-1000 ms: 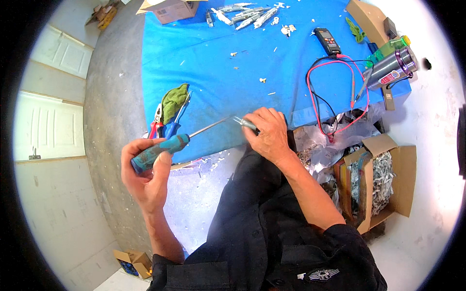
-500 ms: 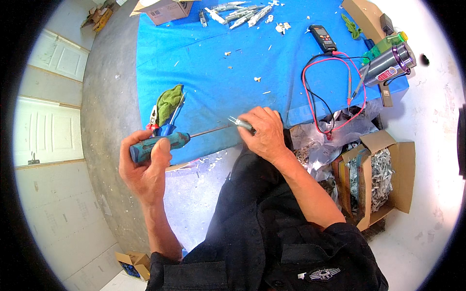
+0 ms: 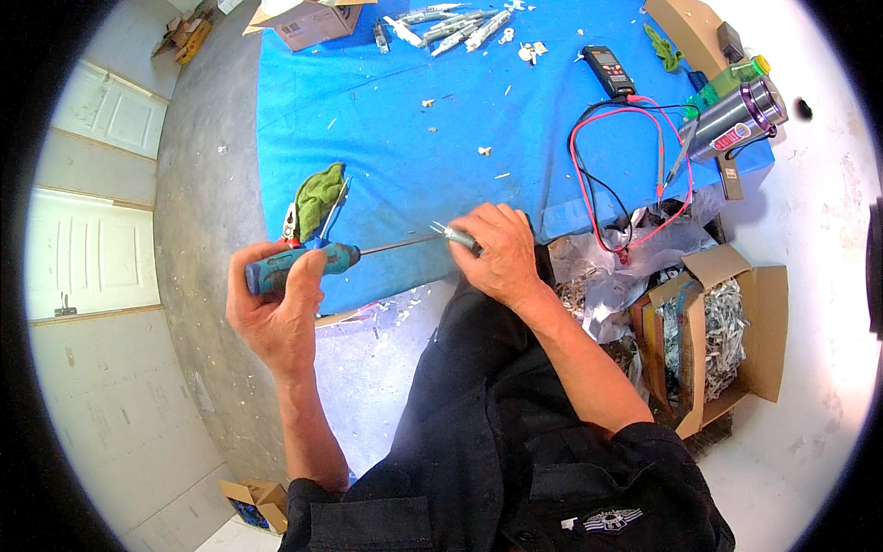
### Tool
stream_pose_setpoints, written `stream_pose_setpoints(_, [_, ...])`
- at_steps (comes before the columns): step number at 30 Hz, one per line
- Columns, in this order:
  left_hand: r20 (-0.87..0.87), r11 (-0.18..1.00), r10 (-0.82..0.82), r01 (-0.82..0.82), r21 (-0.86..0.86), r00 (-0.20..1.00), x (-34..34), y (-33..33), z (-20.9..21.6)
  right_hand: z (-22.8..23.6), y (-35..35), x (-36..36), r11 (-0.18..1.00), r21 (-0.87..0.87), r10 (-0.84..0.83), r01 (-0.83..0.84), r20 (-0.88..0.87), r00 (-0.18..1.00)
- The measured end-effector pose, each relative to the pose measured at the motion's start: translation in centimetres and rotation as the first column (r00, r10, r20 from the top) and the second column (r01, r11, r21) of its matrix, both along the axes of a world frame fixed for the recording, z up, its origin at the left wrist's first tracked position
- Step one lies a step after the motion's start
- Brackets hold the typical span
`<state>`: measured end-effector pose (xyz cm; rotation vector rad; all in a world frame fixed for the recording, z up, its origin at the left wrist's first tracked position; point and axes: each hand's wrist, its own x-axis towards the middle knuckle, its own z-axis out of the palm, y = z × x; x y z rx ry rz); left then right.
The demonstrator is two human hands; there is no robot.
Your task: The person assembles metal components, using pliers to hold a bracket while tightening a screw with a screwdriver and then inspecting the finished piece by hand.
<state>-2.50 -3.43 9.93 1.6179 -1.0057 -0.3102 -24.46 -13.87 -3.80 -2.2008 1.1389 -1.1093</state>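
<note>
A person's left hand grips a teal-handled screwdriver, its shaft levelled at a small metal part pinched in the closed right hand. Both hover over the near edge of a blue table (a multimeter lies well beyond).

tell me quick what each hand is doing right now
Left hand: closed on the screwdriver handle.
Right hand: closed on a small metal part at the screwdriver tip.
</note>
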Motion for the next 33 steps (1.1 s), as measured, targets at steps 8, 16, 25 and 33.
stream_pose_setpoints(8, [0.329, 1.0, -0.012, 0.005, 0.022, 0.944, -1.4, -0.9, 1.7, 0.2, 0.0, 0.0, 1.0, 0.012, 0.005, -0.005, -0.001, 1.0])
stream_pose_setpoints(16, [0.391, 0.984, -0.144, 0.173, -0.041, 0.909, -4.3, -4.7, 3.3, 0.3, 0.1, -0.1, 1.0, -0.027, 0.008, -0.008, -0.004, 1.0])
stream_pose_setpoints(25, [0.39, 0.976, -0.16, 0.204, -0.075, 0.907, -5.4, -6.9, 3.2, 0.4, 0.2, 0.0, 0.999, -0.032, -0.013, 0.011, -0.054, 0.998])
stream_pose_setpoints(33, [0.322, 0.956, -0.278, 0.293, 0.003, 0.905, -4.6, -6.9, 3.1, 5.8, -0.5, 0.3, 0.988, -0.028, 0.151, -0.152, -0.045, 0.988])
